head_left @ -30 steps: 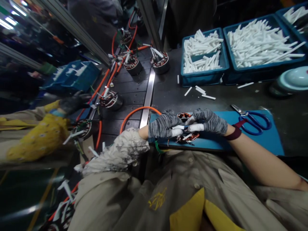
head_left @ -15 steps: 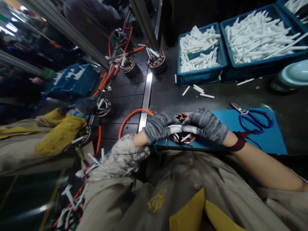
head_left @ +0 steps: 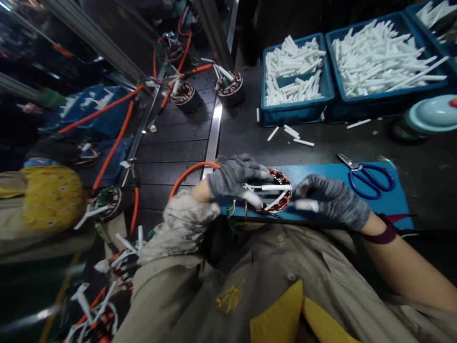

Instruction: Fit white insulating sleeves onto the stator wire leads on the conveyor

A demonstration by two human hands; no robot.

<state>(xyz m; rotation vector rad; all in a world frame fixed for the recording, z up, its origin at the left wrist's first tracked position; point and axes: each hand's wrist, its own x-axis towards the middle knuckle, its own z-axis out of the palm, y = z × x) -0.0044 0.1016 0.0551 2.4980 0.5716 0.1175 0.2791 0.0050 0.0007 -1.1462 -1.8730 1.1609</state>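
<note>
A motor stator (head_left: 287, 190) with copper-coloured windings lies on the blue mat (head_left: 321, 170) in front of me. One white sleeve (head_left: 276, 187) runs straight across its opening; a second white sleeve (head_left: 277, 201) slants below. My left hand (head_left: 237, 180), in a grey glove with white fingertips, is at the stator's left side, thumb and fingers apart and partly covering it. Just right of the stator, separated from it by a small gap, is my right hand (head_left: 330, 199), gloved alike, its curved fingers and thumb apart with nothing between them.
Blue-handled scissors (head_left: 371, 180) lie on the mat's right. Beyond are blue bins (head_left: 298, 112) of white tubes, loose tubes (head_left: 292, 131) and a lidded cup (head_left: 426, 116). Other stators (head_left: 230, 90) and orange cables (head_left: 114, 143) stand left, near a co-worker's yellow sleeve (head_left: 53, 197).
Both hands were together pinching the white sleeve over the stator. They have parted: the right moved right, the left slightly left. The co-worker's arm at left has shifted left.
</note>
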